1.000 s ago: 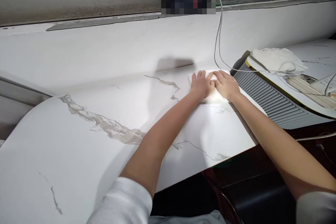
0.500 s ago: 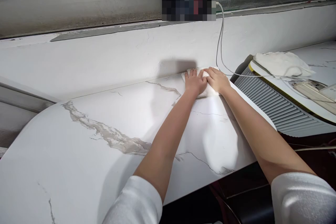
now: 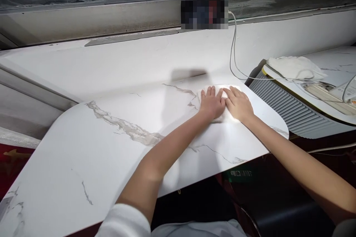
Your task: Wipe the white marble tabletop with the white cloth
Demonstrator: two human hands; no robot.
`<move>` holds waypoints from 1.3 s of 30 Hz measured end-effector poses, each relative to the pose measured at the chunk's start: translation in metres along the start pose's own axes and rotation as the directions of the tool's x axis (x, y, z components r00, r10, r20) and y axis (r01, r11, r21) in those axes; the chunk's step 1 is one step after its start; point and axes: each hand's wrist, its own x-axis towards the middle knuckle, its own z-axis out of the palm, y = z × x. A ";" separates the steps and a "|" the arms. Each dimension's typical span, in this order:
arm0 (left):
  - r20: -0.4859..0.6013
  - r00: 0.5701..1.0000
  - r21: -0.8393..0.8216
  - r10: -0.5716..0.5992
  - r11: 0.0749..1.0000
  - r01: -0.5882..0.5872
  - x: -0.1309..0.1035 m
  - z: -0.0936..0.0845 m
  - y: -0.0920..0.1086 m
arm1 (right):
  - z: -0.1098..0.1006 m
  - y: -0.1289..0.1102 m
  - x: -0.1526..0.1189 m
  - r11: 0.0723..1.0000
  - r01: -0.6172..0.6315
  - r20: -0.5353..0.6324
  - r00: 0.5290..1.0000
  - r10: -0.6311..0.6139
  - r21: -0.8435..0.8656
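A white cloth [image 3: 227, 117] lies on the white marble-patterned tabletop [image 3: 105, 155], toward its far right part. My left hand [image 3: 212, 103] presses flat on the cloth with its fingers stretched out. Right beside it, my right hand [image 3: 239, 104] also lies flat on the cloth, its fingers extended. Both palms cover much of the cloth, so only its edges and the strip between the hands show. The two thumbs come close together.
Behind the tabletop runs a white wall below a window frame [image 3: 111, 18]. A pale cable [image 3: 235, 40] hangs down the wall and crosses to the right. There, a ribbed-sided table [image 3: 286, 107] holds another white cloth [image 3: 296, 68] and a power strip [image 3: 328, 96].
Both hands and the cloth have slid from the wall side of the tabletop back toward me. The view has also tilted up, showing more of the window.
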 end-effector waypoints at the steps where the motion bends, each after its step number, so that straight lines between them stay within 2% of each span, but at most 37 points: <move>1: -0.001 1.000 0.007 0.016 1.000 -0.016 -0.013 0.001 0.003 | -0.002 -0.002 -0.014 1.000 0.005 -0.009 1.000 -0.005 -0.009; 5: -0.023 0.998 0.030 0.050 0.998 -0.049 -0.072 0.003 0.013 | -0.009 -0.013 -0.071 0.998 0.062 -0.017 0.998 -0.063 -0.030; 9: -0.016 0.997 0.018 0.076 0.997 -0.076 -0.123 0.003 0.014 | -0.014 -0.026 -0.119 0.991 0.135 -0.019 0.991 -0.136 -0.016; 11: -0.015 0.995 -0.006 0.095 0.995 -0.095 -0.137 0.001 0.011 | -0.014 -0.032 -0.131 0.989 0.150 -0.019 0.988 -0.150 -0.001; 14: -0.001 0.995 -0.026 0.097 0.995 -0.097 -0.142 -0.002 0.008 | -0.015 -0.035 -0.132 0.988 0.156 -0.001 0.988 -0.156 0.012; 17: 0.022 0.996 -0.018 0.084 0.996 -0.084 -0.133 -0.003 0.005 | -0.015 -0.035 -0.119 0.986 0.168 0.028 0.985 -0.168 0.010; 21: 0.029 0.998 -0.013 0.047 0.999 -0.046 -0.107 -0.005 -0.007 | -0.010 -0.037 -0.088 0.982 0.187 0.026 0.982 -0.187 0.011; 27: 0.003 1.000 -0.034 -0.001 0.999 0.001 -0.051 -0.014 -0.045 | 0.012 -0.052 -0.017 0.994 0.103 -0.024 0.995 -0.102 0.047; 30: -0.034 0.998 -0.037 -0.047 0.998 0.046 -0.025 -0.019 -0.065 | 0.024 -0.058 0.021 0.987 0.137 -0.059 0.989 -0.133 0.078; 34: -0.077 0.991 -0.044 -0.113 0.993 0.109 0.005 -0.023 -0.090 | 0.034 -0.066 0.066 0.977 0.194 -0.037 0.981 -0.191 0.093; 39: -0.155 0.978 -0.032 -0.140 0.990 0.136 0.035 -0.024 -0.114 | 0.043 -0.077 0.106 0.972 0.188 -0.047 0.982 -0.183 0.144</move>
